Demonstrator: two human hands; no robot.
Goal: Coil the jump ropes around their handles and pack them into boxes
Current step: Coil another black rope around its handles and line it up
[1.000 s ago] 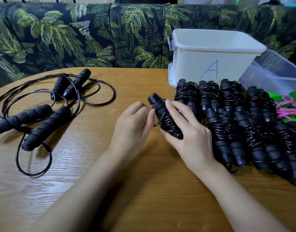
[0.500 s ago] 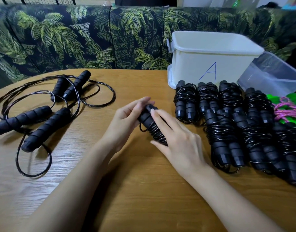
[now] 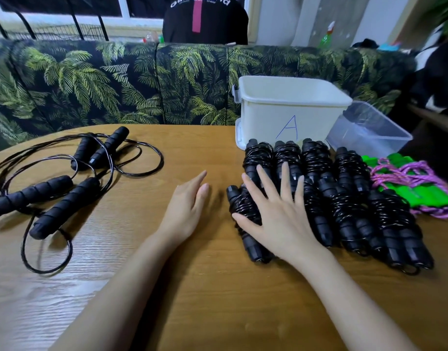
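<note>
- Now the right hand (image 3: 281, 214) lies flat, fingers (image 3: 285, 181) spread wide, pressing a coiled black jump rope (image 3: 237, 203) on the desk (image 3: 218, 287).
- Left hand (image 3: 187, 206): fingers straight, holding nothing.

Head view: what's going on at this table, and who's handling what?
A person is bundling jump ropes at a wooden table. The right hand lies flat, fingers spread, on a coiled black rope at the left edge of the pile of coiled ropes. The left hand is open beside it, holding nothing. Two uncoiled black ropes lie further left. The white box marked A and a clear box stand behind the pile.
</note>
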